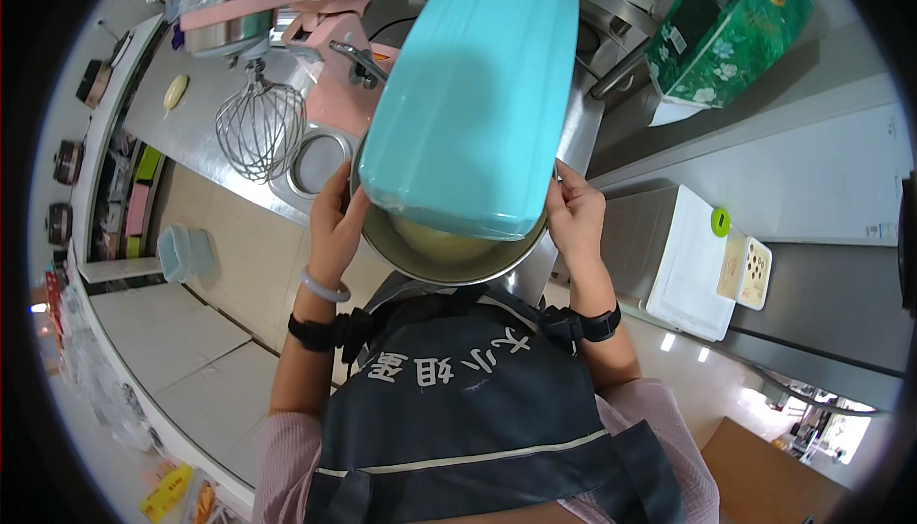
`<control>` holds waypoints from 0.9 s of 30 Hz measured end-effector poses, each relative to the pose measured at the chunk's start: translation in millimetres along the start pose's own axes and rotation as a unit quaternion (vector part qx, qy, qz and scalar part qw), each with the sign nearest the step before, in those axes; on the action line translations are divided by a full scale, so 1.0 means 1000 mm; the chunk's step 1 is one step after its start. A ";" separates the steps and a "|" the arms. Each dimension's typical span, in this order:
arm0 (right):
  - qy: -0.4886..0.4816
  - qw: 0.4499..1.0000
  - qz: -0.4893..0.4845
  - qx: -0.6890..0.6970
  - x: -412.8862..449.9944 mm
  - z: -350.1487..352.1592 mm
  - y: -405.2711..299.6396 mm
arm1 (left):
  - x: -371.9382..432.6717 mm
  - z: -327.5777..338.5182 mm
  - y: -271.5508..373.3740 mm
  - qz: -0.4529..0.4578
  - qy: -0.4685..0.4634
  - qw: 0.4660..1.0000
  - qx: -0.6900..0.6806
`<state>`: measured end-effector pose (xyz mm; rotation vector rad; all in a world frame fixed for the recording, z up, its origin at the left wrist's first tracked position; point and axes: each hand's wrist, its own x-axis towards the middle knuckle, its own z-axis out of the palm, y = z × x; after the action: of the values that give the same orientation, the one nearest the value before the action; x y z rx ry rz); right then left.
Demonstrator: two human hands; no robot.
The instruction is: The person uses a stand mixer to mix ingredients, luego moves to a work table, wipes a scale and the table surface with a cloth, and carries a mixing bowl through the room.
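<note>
A round metal mixing bowl [458, 270] with something pale yellow inside is held between both hands. My left hand [337, 227] grips its left rim, thumb up; my right hand [577, 212] grips the right side, its fingertips partly hidden. A turquoise mixer head or cover [476, 101] hangs over the bowl and hides most of its opening. On the left stands a pink stand mixer [344, 87] with a wire whisk [261, 130] hanging from its raised head. Below the whisk, a round metal bowl seat [319, 162] shows at the mixer's base, with no bowl on it.
The steel worktop [193, 115] carries a small pale oval object [175, 93]. At the upper right is a green floral bag [738, 44]. A white lidded box [691, 266] stands to the right, and a lined bin [185, 252] is on the floor at left.
</note>
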<state>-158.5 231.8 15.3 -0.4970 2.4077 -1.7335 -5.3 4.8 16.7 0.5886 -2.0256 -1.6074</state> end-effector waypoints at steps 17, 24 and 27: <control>0.031 0.998 -0.043 0.017 -0.007 -0.007 0.001 | 0.001 0.010 0.020 -0.021 0.087 0.992 -0.087; 0.030 0.999 -0.022 -0.005 -0.010 -0.011 0.005 | -0.004 0.011 0.034 -0.118 0.045 0.976 -0.177; 0.034 0.999 -0.023 -0.008 -0.006 -0.018 0.016 | -0.004 0.017 0.029 -0.097 0.050 0.977 -0.183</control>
<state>-160.6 254.2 5.5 -0.5070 2.4768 -1.7794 -12.9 26.4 41.1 0.7252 -1.5836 -1.9628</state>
